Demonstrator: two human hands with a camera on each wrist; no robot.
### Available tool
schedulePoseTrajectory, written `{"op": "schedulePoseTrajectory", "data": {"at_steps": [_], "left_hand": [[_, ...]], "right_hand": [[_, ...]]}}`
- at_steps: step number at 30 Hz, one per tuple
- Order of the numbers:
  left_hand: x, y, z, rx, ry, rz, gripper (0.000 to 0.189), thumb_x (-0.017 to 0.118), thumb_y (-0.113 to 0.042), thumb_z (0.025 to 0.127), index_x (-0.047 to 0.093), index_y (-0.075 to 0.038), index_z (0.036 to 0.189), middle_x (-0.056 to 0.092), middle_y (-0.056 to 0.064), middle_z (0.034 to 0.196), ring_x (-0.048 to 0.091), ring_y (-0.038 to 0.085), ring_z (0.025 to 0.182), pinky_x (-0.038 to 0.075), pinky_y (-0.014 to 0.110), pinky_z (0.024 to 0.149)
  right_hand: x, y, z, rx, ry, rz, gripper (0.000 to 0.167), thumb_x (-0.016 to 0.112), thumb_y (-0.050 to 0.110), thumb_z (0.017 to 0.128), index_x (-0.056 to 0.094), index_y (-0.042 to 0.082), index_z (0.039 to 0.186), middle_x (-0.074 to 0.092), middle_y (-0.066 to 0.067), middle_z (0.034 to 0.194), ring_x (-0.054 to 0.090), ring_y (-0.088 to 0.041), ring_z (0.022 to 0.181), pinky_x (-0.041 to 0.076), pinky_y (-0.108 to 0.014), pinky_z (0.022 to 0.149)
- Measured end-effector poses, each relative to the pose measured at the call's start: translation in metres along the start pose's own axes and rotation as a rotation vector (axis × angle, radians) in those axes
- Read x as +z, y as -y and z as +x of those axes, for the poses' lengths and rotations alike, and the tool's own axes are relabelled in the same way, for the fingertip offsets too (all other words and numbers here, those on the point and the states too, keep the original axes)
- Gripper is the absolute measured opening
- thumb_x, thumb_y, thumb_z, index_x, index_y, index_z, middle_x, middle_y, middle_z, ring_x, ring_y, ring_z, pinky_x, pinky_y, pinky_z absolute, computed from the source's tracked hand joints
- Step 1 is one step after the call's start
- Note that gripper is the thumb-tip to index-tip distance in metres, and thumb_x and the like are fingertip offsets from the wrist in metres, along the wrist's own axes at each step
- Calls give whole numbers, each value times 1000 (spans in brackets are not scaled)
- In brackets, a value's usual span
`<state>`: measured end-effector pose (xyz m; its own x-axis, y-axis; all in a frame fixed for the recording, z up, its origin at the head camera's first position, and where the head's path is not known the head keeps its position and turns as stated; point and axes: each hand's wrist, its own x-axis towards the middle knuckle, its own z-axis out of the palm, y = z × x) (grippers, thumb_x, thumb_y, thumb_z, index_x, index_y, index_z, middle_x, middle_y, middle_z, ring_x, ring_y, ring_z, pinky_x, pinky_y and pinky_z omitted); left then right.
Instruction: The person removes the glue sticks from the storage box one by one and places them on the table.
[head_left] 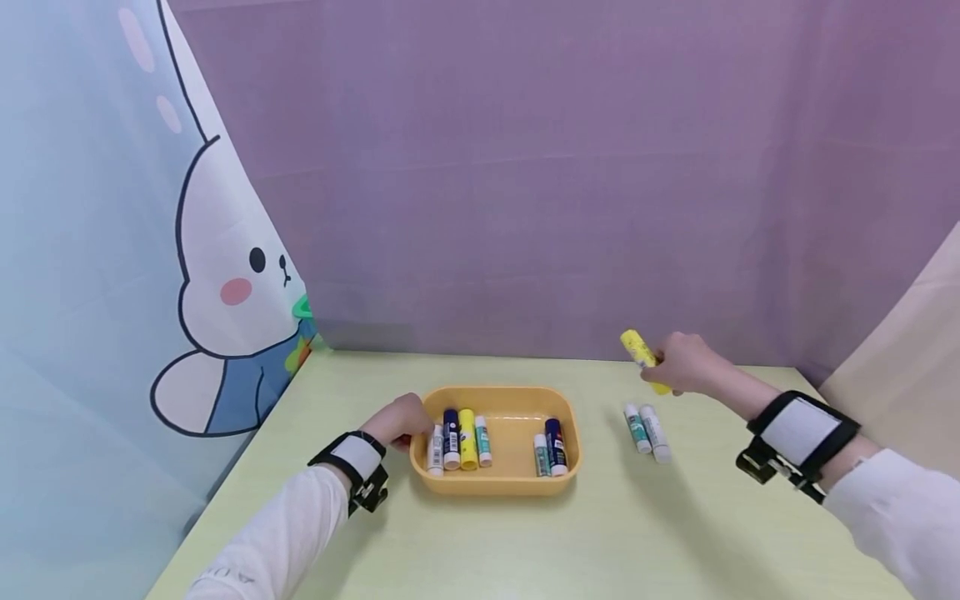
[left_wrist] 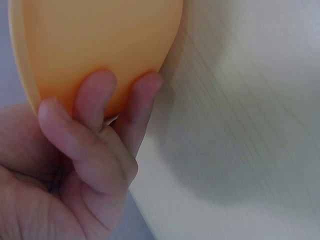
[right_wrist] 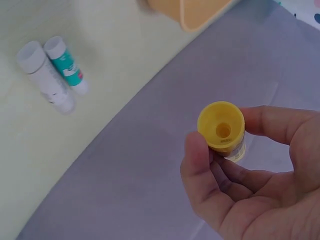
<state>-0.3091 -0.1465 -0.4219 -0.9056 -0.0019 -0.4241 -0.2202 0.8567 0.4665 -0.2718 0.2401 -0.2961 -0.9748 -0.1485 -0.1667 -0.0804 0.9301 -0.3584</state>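
My right hand [head_left: 688, 364] holds a yellow glue stick [head_left: 637, 347] tilted above the table; the right wrist view shows its hollow round end [right_wrist: 222, 127] between thumb and fingers. Below that hand lie a teal-and-white glue stick [head_left: 637, 428] and a white one [head_left: 656, 433], side by side. My left hand [head_left: 405, 418] grips the left rim of an orange-yellow plastic tray [head_left: 498, 485], its fingers [left_wrist: 95, 95] against the outer wall. Several glue sticks line the tray's left part, among them another yellow one [head_left: 467, 440]. A teal one [head_left: 542, 455] and a dark blue one [head_left: 556, 447] lie at its right.
The pale green table [head_left: 600, 542] runs back to a purple cloth [head_left: 540, 208]. On the left hangs a blue curtain [head_left: 75, 333] with a cartoon figure, and a pale cloth [head_left: 915, 342] hangs on the right.
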Motion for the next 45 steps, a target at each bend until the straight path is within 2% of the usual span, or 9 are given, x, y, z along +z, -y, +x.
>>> {"op": "schedulePoseTrajectory", "data": {"at_steps": [10,18,24,32,38,45], "left_hand": [[0,0,0,4,-5,-2,16,59,-6,82,54,4,92,58,8,65,47,13,42,44,22,38],[0,1,1,7,0,-3,17,59,-7,82,55,4,95,59,9,66,47,13,41,44,22,38],[1,1,4,8,3,6,18,58,-8,83,54,4,96,59,9,67,47,13,41,44,22,39],[1,2,4,9,6,6,17,58,-8,83,55,3,95,57,8,65,46,13,42,44,22,39],[1,2,4,13,4,3,17,58,-8,83,55,4,96,60,9,69,47,13,42,45,23,39],[0,1,4,7,5,7,18,58,-8,83,54,4,96,59,9,68,47,13,42,46,23,40]], "right_hand": [[12,-45,-8,64,1,36,35,63,21,87,61,-13,97,63,-14,78,60,-17,61,54,-27,55],[34,-75,-10,93,-7,33,29,63,19,86,60,-10,87,60,-11,72,58,-14,56,52,-26,53],[52,-92,-6,110,-19,51,31,61,17,87,59,-14,89,60,-12,73,59,-14,56,53,-29,54],[78,-107,5,149,-17,89,41,60,15,87,53,-23,101,59,-21,82,59,-15,57,55,-28,54],[95,-117,12,172,-27,102,34,59,15,85,55,-18,92,55,-16,74,58,-15,53,53,-27,51],[104,-116,12,199,-19,105,29,57,14,87,54,-14,87,53,-14,73,58,-16,56,52,-24,51]]}}
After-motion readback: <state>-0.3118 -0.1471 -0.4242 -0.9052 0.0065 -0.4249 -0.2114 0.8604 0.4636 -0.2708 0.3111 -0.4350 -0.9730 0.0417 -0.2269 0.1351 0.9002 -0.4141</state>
